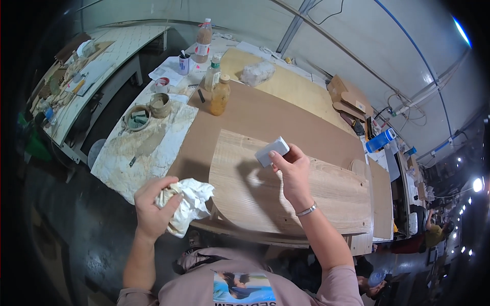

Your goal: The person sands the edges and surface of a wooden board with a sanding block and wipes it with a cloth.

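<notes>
My left hand (152, 206) is closed round a crumpled white cloth (192, 202), held off the board's near left corner. In my right hand (295, 176) a small pale grey rectangular block (271, 151) is pinched between thumb and fingers, raised over the board. Under it lies a wood-grain board (326, 191) with a rounded left end and several small dark holes along its edges. The block's shadow and my right hand's fall on the board, so the block is apart from it.
Brown sheeting (265, 109) covers the bench behind the board. To the left, a stained white sheet (163, 153) carries a tub (138, 118) and a putty knife (139, 155). Several bottles, one amber (220, 97), stand farther back. A blue bottle (380, 140) and a cardboard box (349, 94) are at right.
</notes>
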Action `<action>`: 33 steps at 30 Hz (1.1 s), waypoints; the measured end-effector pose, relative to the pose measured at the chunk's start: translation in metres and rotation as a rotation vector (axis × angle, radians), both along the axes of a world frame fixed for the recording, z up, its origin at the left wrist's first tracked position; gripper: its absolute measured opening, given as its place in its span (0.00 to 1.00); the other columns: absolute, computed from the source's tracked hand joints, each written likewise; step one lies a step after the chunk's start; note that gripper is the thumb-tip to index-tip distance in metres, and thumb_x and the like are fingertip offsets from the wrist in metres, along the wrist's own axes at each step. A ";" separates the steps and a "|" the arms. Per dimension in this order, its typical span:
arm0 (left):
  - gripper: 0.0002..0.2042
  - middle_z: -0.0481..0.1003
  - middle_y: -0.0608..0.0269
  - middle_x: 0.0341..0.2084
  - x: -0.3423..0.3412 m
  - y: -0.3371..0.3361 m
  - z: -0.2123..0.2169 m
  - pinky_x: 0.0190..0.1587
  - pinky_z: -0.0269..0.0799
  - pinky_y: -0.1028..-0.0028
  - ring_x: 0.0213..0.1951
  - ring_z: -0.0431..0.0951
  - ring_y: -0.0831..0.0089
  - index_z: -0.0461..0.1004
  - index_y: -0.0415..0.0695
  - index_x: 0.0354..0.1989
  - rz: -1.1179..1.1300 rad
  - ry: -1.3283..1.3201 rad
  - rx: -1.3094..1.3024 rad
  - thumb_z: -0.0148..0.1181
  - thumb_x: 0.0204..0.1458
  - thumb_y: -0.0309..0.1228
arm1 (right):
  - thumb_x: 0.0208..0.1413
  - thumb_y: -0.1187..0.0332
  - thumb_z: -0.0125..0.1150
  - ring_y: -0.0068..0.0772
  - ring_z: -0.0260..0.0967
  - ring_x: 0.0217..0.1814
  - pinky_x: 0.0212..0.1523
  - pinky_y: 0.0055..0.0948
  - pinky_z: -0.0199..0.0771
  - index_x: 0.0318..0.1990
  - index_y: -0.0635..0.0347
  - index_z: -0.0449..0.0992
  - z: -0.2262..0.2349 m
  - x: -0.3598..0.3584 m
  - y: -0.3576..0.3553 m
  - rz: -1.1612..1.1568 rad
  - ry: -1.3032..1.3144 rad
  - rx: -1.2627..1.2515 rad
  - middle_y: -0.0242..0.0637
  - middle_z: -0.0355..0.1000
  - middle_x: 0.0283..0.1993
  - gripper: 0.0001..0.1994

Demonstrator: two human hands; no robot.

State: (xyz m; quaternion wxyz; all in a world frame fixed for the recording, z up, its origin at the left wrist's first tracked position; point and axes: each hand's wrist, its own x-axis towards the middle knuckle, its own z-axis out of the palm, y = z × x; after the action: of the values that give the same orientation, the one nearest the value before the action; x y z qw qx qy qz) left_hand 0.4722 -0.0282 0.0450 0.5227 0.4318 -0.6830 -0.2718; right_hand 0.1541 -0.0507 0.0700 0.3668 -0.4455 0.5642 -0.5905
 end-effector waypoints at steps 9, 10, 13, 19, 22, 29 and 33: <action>0.15 0.79 0.53 0.32 0.042 -0.028 -0.045 0.41 0.74 0.70 0.34 0.80 0.64 0.79 0.34 0.40 -0.048 -0.001 0.238 0.67 0.40 0.20 | 0.52 0.66 0.70 0.19 0.61 0.24 0.26 0.26 0.66 0.31 0.71 0.73 -0.019 0.062 -0.107 -0.243 0.551 -0.066 0.33 0.68 0.22 0.15; 0.14 0.79 0.54 0.32 0.046 -0.033 -0.050 0.41 0.74 0.70 0.34 0.80 0.66 0.79 0.34 0.40 -0.053 0.021 0.259 0.67 0.41 0.20 | 0.52 0.66 0.70 0.19 0.61 0.24 0.26 0.26 0.66 0.31 0.71 0.73 -0.023 0.068 -0.113 -0.251 0.554 -0.059 0.33 0.68 0.22 0.15; 0.14 0.79 0.54 0.32 0.053 -0.051 -0.063 0.41 0.74 0.70 0.34 0.80 0.67 0.79 0.33 0.40 -0.092 0.081 0.315 0.67 0.41 0.20 | 0.49 0.65 0.70 0.53 0.72 0.31 0.35 0.42 0.72 0.30 0.67 0.71 -0.036 0.074 -0.127 -0.270 0.814 -0.121 0.52 0.72 0.28 0.14; 0.13 0.80 0.55 0.32 0.057 -0.072 -0.072 0.41 0.75 0.70 0.34 0.80 0.68 0.79 0.33 0.39 -0.157 0.127 0.405 0.67 0.42 0.20 | 0.48 0.67 0.70 0.41 0.72 0.28 0.33 0.36 0.73 0.32 0.70 0.73 -0.025 0.041 -0.098 -0.399 0.788 0.009 0.48 0.72 0.26 0.14; 0.13 0.80 0.55 0.32 0.050 -0.078 -0.076 0.41 0.75 0.70 0.35 0.80 0.69 0.79 0.34 0.40 -0.179 0.126 0.426 0.68 0.43 0.21 | 0.49 0.67 0.71 0.42 0.72 0.28 0.33 0.36 0.73 0.31 0.68 0.72 -0.023 0.055 -0.103 -0.390 0.706 0.004 0.46 0.72 0.26 0.14; 0.21 0.79 0.51 0.42 0.002 -0.114 -0.096 0.52 0.71 0.63 0.46 0.76 0.55 0.78 0.36 0.46 -0.349 -0.171 0.120 0.72 0.44 0.32 | 0.47 0.72 0.72 0.34 0.70 0.26 0.26 0.30 0.71 0.33 0.66 0.73 -0.017 0.080 -0.095 -0.294 0.596 -0.052 0.43 0.70 0.26 0.12; 0.28 0.74 0.49 0.51 -0.008 -0.131 -0.046 0.53 0.71 0.60 0.49 0.73 0.52 0.73 0.35 0.55 -0.282 -0.035 -0.099 0.73 0.44 0.31 | 0.43 0.74 0.73 0.42 0.72 0.30 0.28 0.36 0.74 0.36 0.63 0.75 0.001 0.101 -0.081 0.039 0.924 -0.222 0.41 0.69 0.32 0.13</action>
State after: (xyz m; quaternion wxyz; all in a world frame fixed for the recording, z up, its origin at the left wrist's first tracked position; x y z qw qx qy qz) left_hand 0.4638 -0.1594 -0.0009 0.4879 0.3099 -0.7586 -0.3008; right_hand 0.2548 -0.1313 0.0714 0.0389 -0.7087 0.5930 -0.3804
